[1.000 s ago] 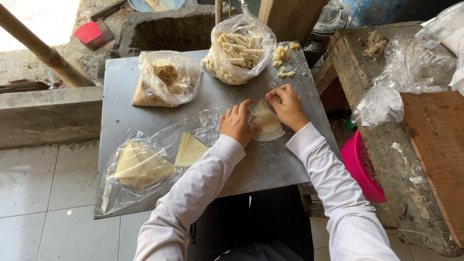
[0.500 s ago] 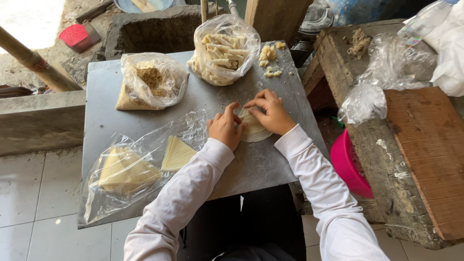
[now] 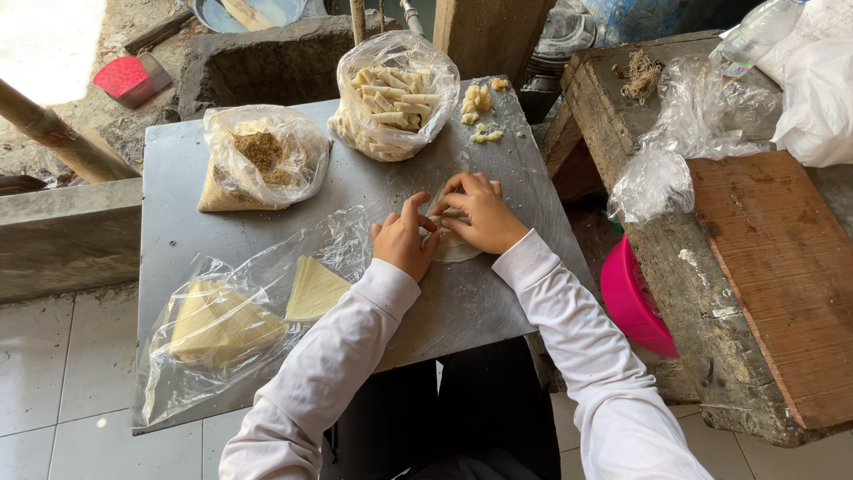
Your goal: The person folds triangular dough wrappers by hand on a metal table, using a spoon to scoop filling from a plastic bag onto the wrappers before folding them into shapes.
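Note:
A thin pale pastry sheet (image 3: 453,249) lies on the grey metal table (image 3: 498,178), and both my hands work on it. My left hand (image 3: 404,242) pinches its left side with thumb and forefinger. My right hand (image 3: 475,212) covers the top of the sheet, fingers curled over it. Most of the sheet is hidden under my hands. To the left, a clear plastic bag (image 3: 231,320) holds triangular pale pastry sheets (image 3: 311,289).
A bag of rolled pastries (image 3: 391,98) and a bag of brown crumbly filling (image 3: 258,160) stand at the table's far side, with loose pieces (image 3: 480,102) beside them. A pink bowl (image 3: 631,298) and a rough wooden bench (image 3: 764,267) with plastic bags are on the right.
My hands stay on the pastry sheet; the fingers have shifted slightly, with my right hand now further over it. The view has moved a little.

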